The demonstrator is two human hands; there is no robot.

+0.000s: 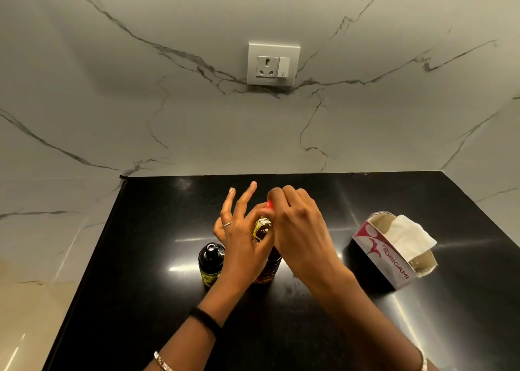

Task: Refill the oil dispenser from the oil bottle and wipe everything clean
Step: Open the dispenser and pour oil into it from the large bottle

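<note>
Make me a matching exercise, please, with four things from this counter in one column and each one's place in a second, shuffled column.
Things:
1. oil dispenser
2. oil bottle
3. red cap
4. tissue box

Places:
A. pinched by the right hand
B. on the right of the counter, apart from both hands
C. held near its neck by the left hand
D. standing just left of the oil bottle

Pairs: 1-D, 2-C, 3-A, 4-B.

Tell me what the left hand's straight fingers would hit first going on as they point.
Probably the marble wall. The left hand, holding the oil bottle, points its fingers away over bare black countertop; nothing stands in that line, though depth is unclear.
</note>
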